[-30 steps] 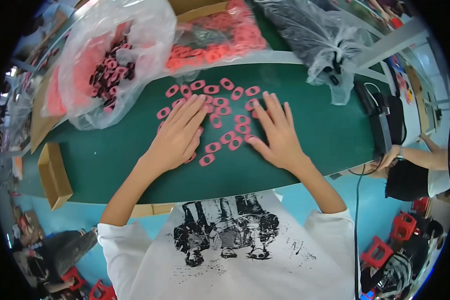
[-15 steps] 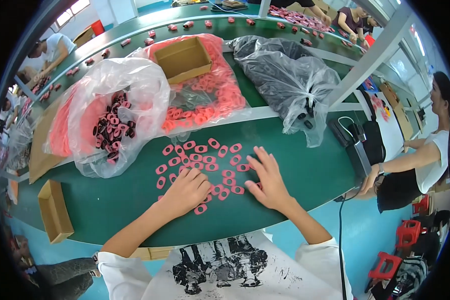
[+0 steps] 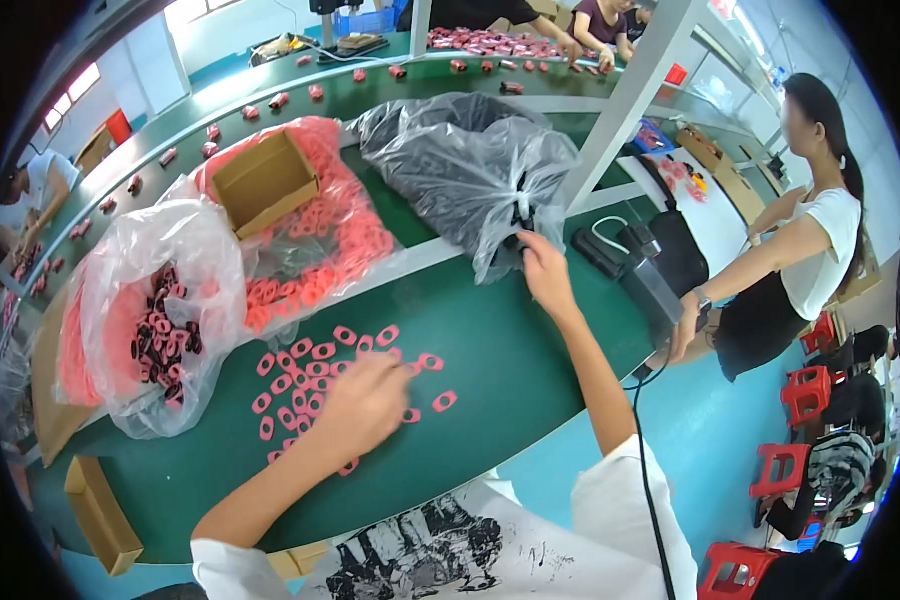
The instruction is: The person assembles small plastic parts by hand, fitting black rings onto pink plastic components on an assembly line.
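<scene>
Your left hand (image 3: 363, 402), blurred, was over pink rings (image 3: 324, 351) on the green table (image 3: 495, 375); its grip couldn't be told. Your right hand (image 3: 547, 272) touched black pieces (image 3: 521, 212) at the clear bag's (image 3: 460, 165) end, grip unclear.

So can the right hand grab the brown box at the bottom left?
Probably not easily: the right hand is up by the dark plastic bag, and the left hand and forearm lie between it and the box.
</scene>
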Available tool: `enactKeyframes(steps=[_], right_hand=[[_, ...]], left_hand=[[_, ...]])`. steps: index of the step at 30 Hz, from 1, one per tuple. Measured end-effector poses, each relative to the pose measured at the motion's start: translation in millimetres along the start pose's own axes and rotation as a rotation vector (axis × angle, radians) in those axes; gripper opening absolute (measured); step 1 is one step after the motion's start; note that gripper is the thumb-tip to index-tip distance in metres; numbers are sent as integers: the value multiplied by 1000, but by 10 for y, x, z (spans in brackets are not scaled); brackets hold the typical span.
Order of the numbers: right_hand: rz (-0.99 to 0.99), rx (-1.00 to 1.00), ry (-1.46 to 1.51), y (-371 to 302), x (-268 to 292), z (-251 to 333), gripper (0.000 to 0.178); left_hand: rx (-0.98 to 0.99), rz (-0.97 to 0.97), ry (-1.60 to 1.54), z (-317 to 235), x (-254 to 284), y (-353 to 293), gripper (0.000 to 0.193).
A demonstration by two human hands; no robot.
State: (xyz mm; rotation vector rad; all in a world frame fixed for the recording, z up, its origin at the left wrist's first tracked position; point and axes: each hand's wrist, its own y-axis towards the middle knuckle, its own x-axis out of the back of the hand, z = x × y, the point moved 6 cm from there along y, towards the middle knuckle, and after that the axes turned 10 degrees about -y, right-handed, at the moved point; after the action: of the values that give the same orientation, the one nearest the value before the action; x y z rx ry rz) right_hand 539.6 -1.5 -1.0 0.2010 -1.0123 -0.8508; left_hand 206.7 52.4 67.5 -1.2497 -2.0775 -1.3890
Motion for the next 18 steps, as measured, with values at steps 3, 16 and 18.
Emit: enactKeyframes(steps=[3, 16, 18], right_hand=[[-20, -57, -76, 296, -180, -364, 28], [-110, 104, -182, 1215, -414, -685, 22], [-138, 104, -70, 1386, -668, -206, 27]], left_hand=[[-37, -3, -153, -108, -823, 900, 31], [404, 78, 221, 1626, -2117, 2695, 54], [438, -106, 316, 2130, -1782, 2569, 50]])
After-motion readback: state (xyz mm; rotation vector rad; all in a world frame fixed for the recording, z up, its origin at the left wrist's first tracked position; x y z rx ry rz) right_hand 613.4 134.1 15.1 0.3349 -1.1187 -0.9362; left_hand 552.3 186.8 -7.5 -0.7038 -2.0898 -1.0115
